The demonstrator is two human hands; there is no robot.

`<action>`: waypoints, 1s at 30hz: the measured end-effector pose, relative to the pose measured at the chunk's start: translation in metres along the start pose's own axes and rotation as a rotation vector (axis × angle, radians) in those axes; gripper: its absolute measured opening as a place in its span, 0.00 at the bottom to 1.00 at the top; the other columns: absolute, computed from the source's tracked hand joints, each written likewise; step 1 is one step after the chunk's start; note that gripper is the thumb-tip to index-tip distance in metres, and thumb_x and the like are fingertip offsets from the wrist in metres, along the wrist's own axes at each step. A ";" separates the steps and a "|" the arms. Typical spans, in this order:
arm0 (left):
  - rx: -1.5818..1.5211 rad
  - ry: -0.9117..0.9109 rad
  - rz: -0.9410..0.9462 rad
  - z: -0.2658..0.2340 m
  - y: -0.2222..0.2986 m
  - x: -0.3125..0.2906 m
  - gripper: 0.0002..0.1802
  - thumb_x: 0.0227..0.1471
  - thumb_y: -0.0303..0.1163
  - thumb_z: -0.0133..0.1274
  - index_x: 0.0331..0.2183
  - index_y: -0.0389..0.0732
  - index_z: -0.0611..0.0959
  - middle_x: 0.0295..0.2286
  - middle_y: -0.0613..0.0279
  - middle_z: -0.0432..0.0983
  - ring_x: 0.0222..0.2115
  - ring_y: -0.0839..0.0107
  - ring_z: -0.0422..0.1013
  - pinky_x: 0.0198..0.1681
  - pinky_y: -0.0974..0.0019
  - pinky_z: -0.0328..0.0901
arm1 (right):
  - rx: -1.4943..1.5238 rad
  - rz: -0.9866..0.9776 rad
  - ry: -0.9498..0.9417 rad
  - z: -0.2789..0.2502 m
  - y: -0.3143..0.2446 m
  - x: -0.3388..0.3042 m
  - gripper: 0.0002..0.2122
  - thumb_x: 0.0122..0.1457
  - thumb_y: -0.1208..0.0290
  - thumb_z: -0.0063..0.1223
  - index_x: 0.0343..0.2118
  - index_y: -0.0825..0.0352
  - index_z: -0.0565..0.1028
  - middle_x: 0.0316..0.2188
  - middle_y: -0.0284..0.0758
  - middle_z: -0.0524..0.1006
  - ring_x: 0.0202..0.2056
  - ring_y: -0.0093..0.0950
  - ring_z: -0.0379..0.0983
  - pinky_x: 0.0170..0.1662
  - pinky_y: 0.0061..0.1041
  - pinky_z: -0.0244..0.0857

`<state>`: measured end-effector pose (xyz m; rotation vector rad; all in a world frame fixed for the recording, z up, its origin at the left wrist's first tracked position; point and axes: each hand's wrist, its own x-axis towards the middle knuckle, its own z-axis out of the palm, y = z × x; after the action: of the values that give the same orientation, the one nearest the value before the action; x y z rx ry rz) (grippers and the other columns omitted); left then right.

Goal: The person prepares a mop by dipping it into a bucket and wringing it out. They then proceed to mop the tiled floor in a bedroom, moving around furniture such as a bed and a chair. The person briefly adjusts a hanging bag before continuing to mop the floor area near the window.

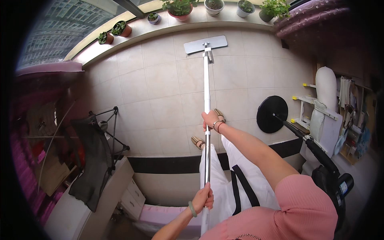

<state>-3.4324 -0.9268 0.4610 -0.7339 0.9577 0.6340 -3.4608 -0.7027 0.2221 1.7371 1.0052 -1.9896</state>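
A flat mop (pixel 207 84) with a long white and silver pole stretches away from me. Its pale rectangular head (pixel 216 42) lies on the tiled floor (pixel 160 80), close to the ledge under the window. My right hand (pixel 212 119) is wrapped round the pole about midway along. Lower down, near my body, my left hand (pixel 203 197) grips the same pole, closed around it. The pole passes over my legs, between the two sandals (pixel 198 143). A green bangle circles my left wrist.
Several potted plants (pixel 180 9) line the window ledge (pixel 156 29). On the right stand a round black base (pixel 272 114) with a slanting post and a white folding ladder (pixel 306 100). A dark folding chair (pixel 94 156) is at the left. A black strip (pixel 164 165) edges the tiles.
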 end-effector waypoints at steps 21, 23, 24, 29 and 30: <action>0.119 0.122 -0.179 -0.083 -0.119 -0.083 0.27 0.57 0.55 0.36 0.21 0.42 0.65 0.11 0.71 0.52 0.09 0.79 0.50 0.13 0.71 0.53 | 0.300 0.205 0.002 0.052 0.148 -0.102 0.11 0.55 0.69 0.43 0.27 0.73 0.60 0.12 0.38 0.67 0.11 0.30 0.67 0.11 0.34 0.68; 0.165 0.141 -0.179 -0.055 -0.057 -0.035 0.25 0.58 0.55 0.33 0.23 0.43 0.64 0.11 0.70 0.49 0.09 0.78 0.47 0.13 0.70 0.52 | 0.249 0.097 0.011 0.012 0.096 -0.049 0.11 0.55 0.69 0.42 0.27 0.74 0.62 0.12 0.39 0.67 0.11 0.31 0.68 0.11 0.34 0.66; 0.173 0.063 -0.110 -0.046 -0.033 -0.006 0.25 0.58 0.56 0.33 0.23 0.44 0.62 0.11 0.70 0.48 0.09 0.78 0.46 0.13 0.70 0.51 | 0.226 0.059 0.081 -0.009 0.065 -0.031 0.11 0.55 0.69 0.42 0.27 0.76 0.63 0.12 0.40 0.68 0.11 0.31 0.68 0.11 0.34 0.65; 0.293 -0.077 0.028 0.027 0.064 0.084 0.27 0.56 0.59 0.34 0.23 0.44 0.62 0.11 0.73 0.47 0.09 0.80 0.45 0.12 0.72 0.52 | 0.081 -0.093 0.234 -0.116 -0.021 0.052 0.13 0.54 0.68 0.39 0.31 0.77 0.65 0.12 0.38 0.70 0.12 0.29 0.69 0.14 0.30 0.68; 0.296 -0.084 0.033 0.026 0.062 0.086 0.27 0.56 0.59 0.35 0.23 0.44 0.62 0.11 0.73 0.47 0.09 0.80 0.45 0.12 0.72 0.52 | 0.103 -0.084 0.228 -0.117 -0.016 0.051 0.12 0.54 0.68 0.39 0.31 0.77 0.65 0.12 0.38 0.69 0.12 0.29 0.69 0.14 0.30 0.68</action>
<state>-3.4285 -0.8560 0.3778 -0.4265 0.9620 0.5326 -3.3968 -0.6012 0.1760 2.0458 1.0801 -1.9569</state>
